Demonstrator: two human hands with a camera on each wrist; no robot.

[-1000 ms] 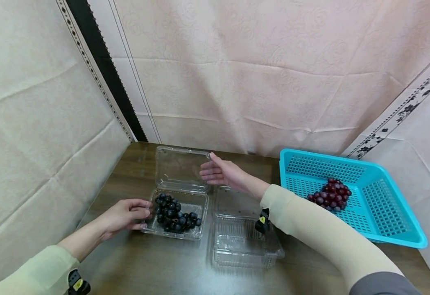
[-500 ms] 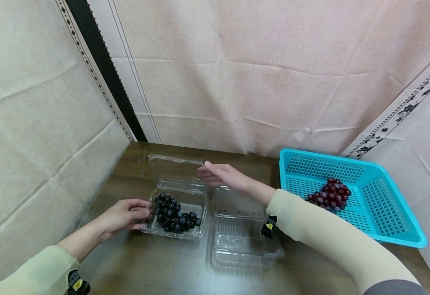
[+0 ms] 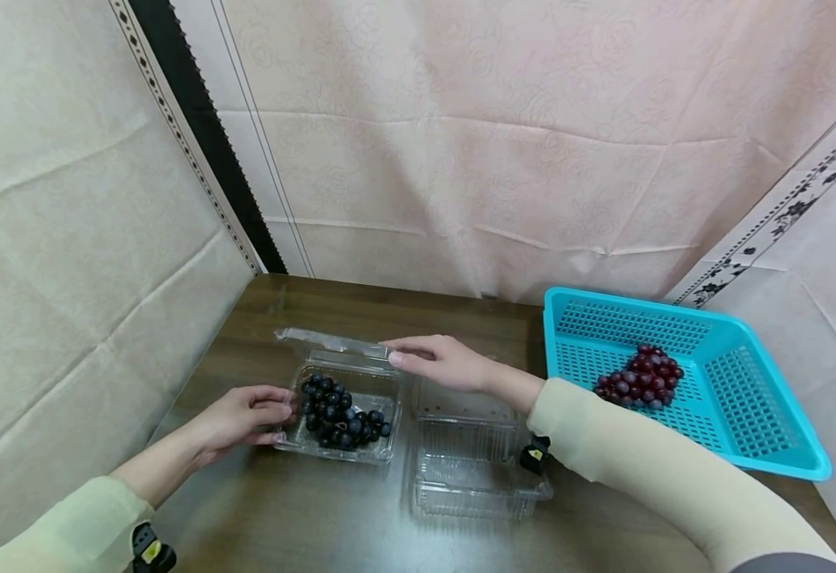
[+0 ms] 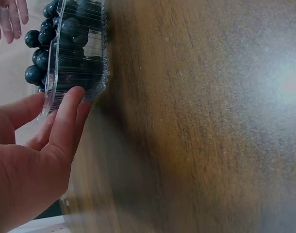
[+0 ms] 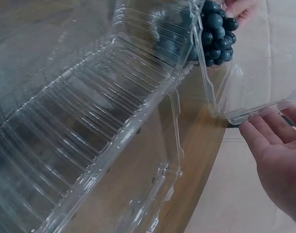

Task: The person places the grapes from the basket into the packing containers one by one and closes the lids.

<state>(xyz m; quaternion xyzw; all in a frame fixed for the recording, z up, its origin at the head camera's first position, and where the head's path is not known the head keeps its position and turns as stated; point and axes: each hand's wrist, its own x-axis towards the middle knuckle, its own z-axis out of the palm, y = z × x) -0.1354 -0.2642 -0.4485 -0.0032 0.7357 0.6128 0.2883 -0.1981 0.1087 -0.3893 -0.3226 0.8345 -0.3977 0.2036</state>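
Observation:
In the head view, a clear plastic clamshell box [image 3: 382,454] holds a bunch of black grapes [image 3: 342,418]. Its hinged lid [image 3: 332,341] leans over the box from the back, partly lowered. My left hand [image 3: 249,418] grips the box's left side; in the left wrist view the thumb lies at the rim and the fingers [image 4: 65,119] press the ribbed outer wall. My right hand [image 3: 450,362] holds the right end of the lid's free edge between thumb and fingers. In the right wrist view its fingers [image 5: 269,128] lie along the lid's outer face, with the thumb out of view.
A second clear clamshell box [image 3: 475,477] stands open just right of the first, under my right forearm. At the right, a blue plastic basket [image 3: 755,382] holds a bunch of red grapes [image 3: 643,380]. Cloth curtains [image 3: 504,159] hang behind the wooden table [image 3: 303,517].
My right hand has brought the lid forward and down from near upright to a lower slant over the black grapes. My left hand has stayed at the box's left side.

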